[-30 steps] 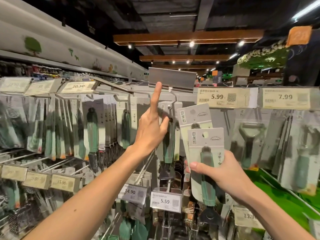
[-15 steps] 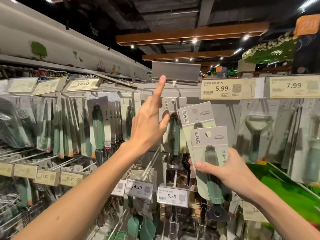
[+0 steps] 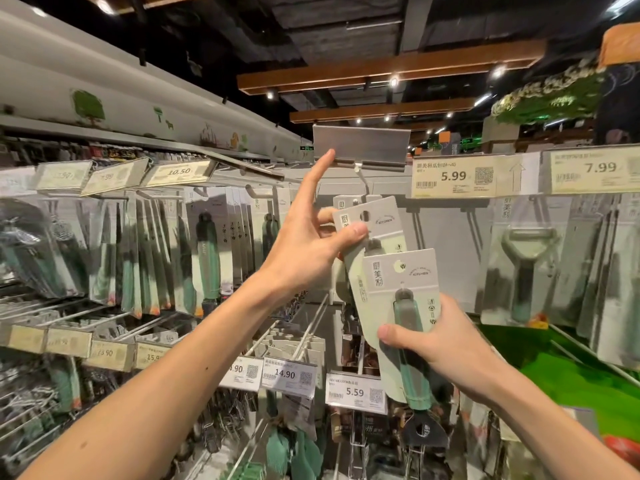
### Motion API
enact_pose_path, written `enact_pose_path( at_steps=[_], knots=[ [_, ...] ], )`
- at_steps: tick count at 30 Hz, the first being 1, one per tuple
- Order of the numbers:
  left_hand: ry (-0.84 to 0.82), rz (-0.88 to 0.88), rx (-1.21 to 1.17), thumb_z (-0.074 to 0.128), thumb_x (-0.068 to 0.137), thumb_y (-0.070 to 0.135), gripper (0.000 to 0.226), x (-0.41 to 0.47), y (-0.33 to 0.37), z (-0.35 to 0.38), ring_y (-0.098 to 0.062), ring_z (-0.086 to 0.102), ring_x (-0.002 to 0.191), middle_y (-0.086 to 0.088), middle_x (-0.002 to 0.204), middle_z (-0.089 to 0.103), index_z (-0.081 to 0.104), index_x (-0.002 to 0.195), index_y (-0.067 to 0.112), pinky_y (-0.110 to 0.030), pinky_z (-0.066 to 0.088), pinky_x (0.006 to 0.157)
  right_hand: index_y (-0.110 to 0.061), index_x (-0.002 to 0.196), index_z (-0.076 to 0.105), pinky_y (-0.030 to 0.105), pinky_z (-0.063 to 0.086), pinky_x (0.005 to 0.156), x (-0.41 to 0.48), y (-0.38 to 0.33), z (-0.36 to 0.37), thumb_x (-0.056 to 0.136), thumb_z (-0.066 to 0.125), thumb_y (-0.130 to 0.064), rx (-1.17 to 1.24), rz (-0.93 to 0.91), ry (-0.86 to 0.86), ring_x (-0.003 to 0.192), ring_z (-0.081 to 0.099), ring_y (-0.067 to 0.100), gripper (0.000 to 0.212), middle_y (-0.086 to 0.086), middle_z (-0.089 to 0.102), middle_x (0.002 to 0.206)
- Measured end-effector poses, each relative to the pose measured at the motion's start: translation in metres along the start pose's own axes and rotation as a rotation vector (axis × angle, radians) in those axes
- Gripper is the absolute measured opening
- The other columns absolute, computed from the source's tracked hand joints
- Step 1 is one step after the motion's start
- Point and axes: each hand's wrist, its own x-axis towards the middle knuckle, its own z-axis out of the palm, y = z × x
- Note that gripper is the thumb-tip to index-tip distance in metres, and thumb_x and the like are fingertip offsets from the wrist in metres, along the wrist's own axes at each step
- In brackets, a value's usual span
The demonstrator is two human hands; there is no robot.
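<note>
Packaging is probably handling light and stiff (its plastic front slippery), so the header beside the hang hole is suiting a pinch. Left hand [image 3: 304, 251] is pinching the upper tool card [image 3: 384, 220] under the peg hook [image 3: 362, 174]. Right hand [image 3: 450, 348] is keeping its grip clamped on the lower tool card [image 3: 412, 271]. Half a second ago the left thumb was off that upper card.

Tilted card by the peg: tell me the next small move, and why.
Probably level the tilted card and ease its hang hole onto the peg. The left hand pinches that card under its thumb, the hole appears just off the peg's tip, and the raised forefinger props the blank tag flap out of the way. The right hand holds a second card lower down.
</note>
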Motion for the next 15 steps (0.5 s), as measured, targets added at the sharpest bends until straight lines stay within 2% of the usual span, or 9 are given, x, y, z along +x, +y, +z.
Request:
enact_pose_path(
  at_steps=[2,5,6,7,9,10,12,14,15],
  knots=[
    [0.021,0.034,0.017,0.065,0.090,-0.003,0.085,0.003,0.002,-0.004,-0.023,0.070,0.077,0.003,0.073,0.068,0.023,0.151,0.039,-0.033,0.058,0.081,-0.031,0.121,0.057,0.044,0.051,0.098,-0.001,-0.001,-0.004,0.068,0.086,-0.032,0.021,-0.014,0.019,0.103,0.068,0.006,0.060,-0.015,0.071,0.113],
    [0.046,0.074,0.081,0.063,0.092,-0.003,0.081,0.008,0.002,-0.009,-0.007,0.064,0.067,0.008,0.064,0.065,0.022,0.153,0.031,-0.023,0.055,0.078,-0.033,0.124,0.055,0.047,0.048,0.102,-0.005,-0.004,-0.010,0.055,0.089,-0.052,0.027,-0.030,0.056,0.108,0.066,0.007,0.080,-0.015,0.070,0.116],
    [0.043,0.085,0.111,0.062,0.092,-0.004,0.080,0.009,0.003,-0.010,-0.003,0.062,0.063,0.005,0.070,0.069,0.022,0.152,0.030,-0.021,0.054,0.077,-0.032,0.125,0.055,0.048,0.048,0.101,-0.006,-0.005,-0.012,0.050,0.087,-0.059,0.017,-0.029,0.071,0.108,0.066,0.008,0.086,-0.014,0.070,0.117],
    [0.043,0.104,0.158,0.063,0.092,-0.003,0.078,0.010,0.004,-0.009,-0.001,0.061,0.060,-0.004,0.089,0.073,0.023,0.151,0.030,-0.019,0.054,0.075,-0.031,0.125,0.056,0.048,0.049,0.101,-0.007,-0.005,-0.014,0.047,0.085,-0.063,0.010,-0.028,0.078,0.108,0.067,0.009,0.089,-0.013,0.070,0.116],
    [0.069,0.161,0.271,0.065,0.092,0.000,0.076,0.014,0.004,-0.008,0.001,0.060,0.059,-0.030,0.134,0.051,0.026,0.148,0.032,-0.020,0.054,0.070,-0.026,0.122,0.059,0.046,0.051,0.098,-0.007,-0.005,-0.017,0.053,0.086,-0.060,0.027,-0.038,0.080,0.103,0.069,0.010,0.081,-0.010,0.073,0.111],
    [0.084,0.188,0.312,0.066,0.091,0.002,0.076,0.016,0.001,-0.009,-0.001,0.060,0.059,-0.030,0.142,0.043,0.025,0.148,0.032,-0.020,0.054,0.067,-0.022,0.119,0.062,0.045,0.052,0.096,-0.007,-0.006,-0.019,0.059,0.085,-0.052,0.038,-0.048,0.068,0.100,0.071,0.012,0.071,-0.007,0.075,0.107],
    [0.100,0.224,0.365,0.067,0.090,0.004,0.078,0.022,-0.008,-0.010,-0.015,0.062,0.062,-0.026,0.143,0.043,0.023,0.148,0.033,-0.017,0.049,0.062,-0.015,0.114,0.065,0.044,0.054,0.093,-0.008,-0.009,-0.020,0.073,0.082,-0.032,0.049,-0.076,0.012,0.093,0.073,0.015,0.047,-0.001,0.077,0.097],
    [0.097,0.255,0.420,0.066,0.090,0.005,0.082,0.023,-0.014,-0.008,-0.040,0.061,0.075,-0.023,0.148,0.038,0.018,0.150,0.034,-0.031,0.053,0.063,-0.012,0.112,0.065,0.045,0.056,0.088,-0.009,-0.013,-0.018,0.078,0.078,-0.019,0.087,-0.080,-0.024,0.088,0.075,0.020,0.036,0.003,0.078,0.094],
    [0.104,0.272,0.460,0.066,0.090,0.005,0.085,0.022,-0.017,-0.007,-0.039,0.061,0.077,-0.014,0.154,0.033,0.016,0.152,0.033,-0.036,0.055,0.068,-0.012,0.111,0.065,0.046,0.058,0.085,-0.009,-0.013,-0.016,0.078,0.077,-0.017,0.128,-0.071,-0.022,0.087,0.075,0.022,0.035,0.004,0.077,0.094]
  ],
)
